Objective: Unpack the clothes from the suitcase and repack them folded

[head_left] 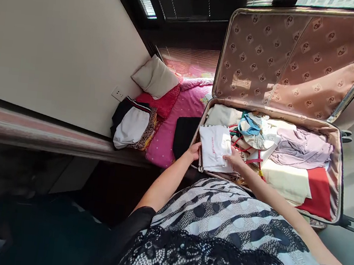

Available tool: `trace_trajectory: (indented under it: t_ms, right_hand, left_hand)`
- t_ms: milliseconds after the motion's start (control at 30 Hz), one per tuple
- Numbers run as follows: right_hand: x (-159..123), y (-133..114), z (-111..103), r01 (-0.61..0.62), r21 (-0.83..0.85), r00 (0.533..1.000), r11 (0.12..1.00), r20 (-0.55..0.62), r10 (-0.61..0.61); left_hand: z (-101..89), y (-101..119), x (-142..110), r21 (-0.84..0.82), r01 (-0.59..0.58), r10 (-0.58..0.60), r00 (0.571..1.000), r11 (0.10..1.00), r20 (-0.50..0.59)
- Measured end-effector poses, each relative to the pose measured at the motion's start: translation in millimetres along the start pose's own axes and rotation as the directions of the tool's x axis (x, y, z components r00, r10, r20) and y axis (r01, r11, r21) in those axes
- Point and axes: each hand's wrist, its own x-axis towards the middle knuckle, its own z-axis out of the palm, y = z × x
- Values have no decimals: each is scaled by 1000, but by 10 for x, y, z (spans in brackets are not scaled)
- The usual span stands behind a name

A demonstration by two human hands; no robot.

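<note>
Grip: left hand (pixel 194 151) and right hand (pixel 234 157) pinch the folded white shirt (pixel 214 148) at opposite sides over the suitcase (pixel 340 187); uneven tension could unfold it.

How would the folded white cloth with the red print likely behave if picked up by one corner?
The white cloth is probably floppy: its surface creases softly, so it would likely sag. It looks lightweight, being a small, flat bundle. Its layers seem merely folded, with no tie visible, so they might fall open.
</note>
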Motion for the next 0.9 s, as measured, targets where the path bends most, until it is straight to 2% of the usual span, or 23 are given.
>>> trace_trajectory:
  t_ms: [67,133,267,367,467,567,633,667,800,900]
  right_hand:
    - [65,252,-13,37,-91,998,995,-52,-42]
    - [95,371,-22,76,-134,995,988,-49,-84]
    - [115,397,2,102,-210,990,972,-75,-120]
    - [124,354,-32,175,-383,978,907,-39,-205]
    - [164,239,-234,175,-582,957,794,-90,-277]
    - [256,60,-585,125,-759,870,639,-226,-438]
    - [355,-57,-816,91,-843,819,530,-239,-521]
    - [413,-108,-908,85,-859,818,504,-229,-528]
    - [656,-279,-1086,68,-842,873,536,-209,-440]
    - [773,-468,-1134,19,-804,879,594,-270,-393]
  left_hand:
    - [-18,-45,28,-83,47,-47,999,995,5]
    - [-25,-78,37,-141,49,-47,999,989,20]
    - [3,-146,9,-66,-21,23,999,998,25]
    - [4,-207,-17,0,-90,90,995,996,-29]
    - [-43,-255,-2,20,-113,113,992,993,-54]
    - [-104,-287,50,26,-120,120,992,992,-35]
    - [-132,-306,90,28,-126,126,992,992,-30]
    - [-141,-314,108,28,-128,129,991,991,-31]
    - [-159,-339,151,23,-125,125,992,992,-31]
    - [-158,-346,149,8,-128,128,991,992,-28]
